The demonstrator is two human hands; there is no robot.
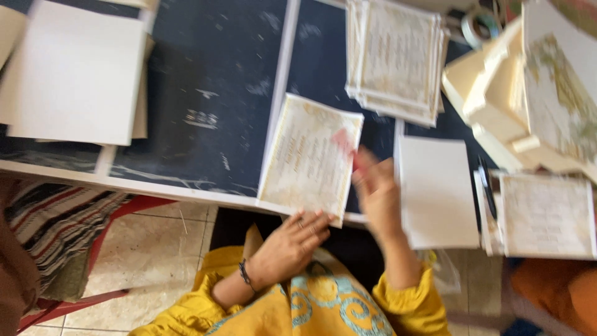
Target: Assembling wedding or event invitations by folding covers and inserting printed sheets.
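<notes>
Left hand [292, 239] grips my printed card's [311, 155] lower edge; right hand [373, 186], blurred, grip unclear; card stack [395, 56], blank sheet [435, 190] nearby.

A printed sheet [311, 158] lay on the table [211, 106], a stack of sheets [396, 59] behind it, a blank card [437, 193] to its right.

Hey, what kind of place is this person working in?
Probably a small craft or card-making workshop. A stack of ornate printed cards sits on the dark worktable, with blank white sheets and cream boxes nearby. The left hand holds one printed card; the right hand works on it.
</notes>
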